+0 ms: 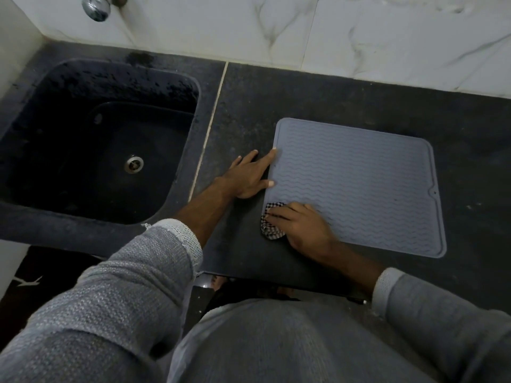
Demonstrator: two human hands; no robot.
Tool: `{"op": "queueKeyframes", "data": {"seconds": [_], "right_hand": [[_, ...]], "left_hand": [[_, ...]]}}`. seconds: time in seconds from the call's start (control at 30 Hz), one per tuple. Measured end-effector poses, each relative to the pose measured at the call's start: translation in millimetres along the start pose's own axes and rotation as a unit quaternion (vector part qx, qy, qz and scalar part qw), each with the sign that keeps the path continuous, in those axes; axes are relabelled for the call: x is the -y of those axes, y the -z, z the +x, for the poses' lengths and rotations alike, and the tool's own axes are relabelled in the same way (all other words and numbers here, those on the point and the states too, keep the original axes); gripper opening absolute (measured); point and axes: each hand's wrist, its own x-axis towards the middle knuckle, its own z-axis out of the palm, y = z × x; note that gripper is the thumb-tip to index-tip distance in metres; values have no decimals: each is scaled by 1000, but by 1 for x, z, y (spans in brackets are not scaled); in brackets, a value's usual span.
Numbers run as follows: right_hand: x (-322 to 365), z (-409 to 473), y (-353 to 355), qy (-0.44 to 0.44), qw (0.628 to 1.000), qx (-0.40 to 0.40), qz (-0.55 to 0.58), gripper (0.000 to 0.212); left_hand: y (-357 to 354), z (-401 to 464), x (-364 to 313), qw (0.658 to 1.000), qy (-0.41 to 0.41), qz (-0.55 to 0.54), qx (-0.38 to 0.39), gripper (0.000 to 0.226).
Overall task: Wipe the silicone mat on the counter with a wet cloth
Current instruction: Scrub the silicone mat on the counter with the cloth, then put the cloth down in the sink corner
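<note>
Mat: the silicone mat lay flat on the counter, right of centre; likely floppy, prone to sliding.
Left hand: flat, straight fingers pinning its left edge.
Right hand: pressed the checked cloth on the lower-left corner.

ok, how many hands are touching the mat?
2. The left hand rests flat at the mat's left edge, fingertips on its rim. The right hand presses the cloth on its near-left corner.
</note>
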Motion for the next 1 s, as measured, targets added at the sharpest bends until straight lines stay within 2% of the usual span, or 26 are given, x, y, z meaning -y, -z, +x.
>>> {"op": "queueKeyframes", "data": {"seconds": [0.13,0.2,0.33,0.57,0.77,1.0], "right_hand": [[-20,6,11,38,998,41,14,46],[-32,14,20,44,999,27,14,46],[-55,41,36,47,999,5,5,59],[-69,100,56,92,995,-46,6,63],[-56,161,71,137,988,-71,-6,64],[-17,239,84,189,978,-89,-12,59]], "left_hand": [[1,-13,-1,999,6,-19,-48,89],[6,-20,3,997,28,-19,-62,92],[14,-34,10,991,68,-18,-110,91],[25,-70,29,967,149,-19,-204,91],[35,-109,45,945,236,-19,-224,90],[70,-145,96,926,275,-8,-258,91]]}}
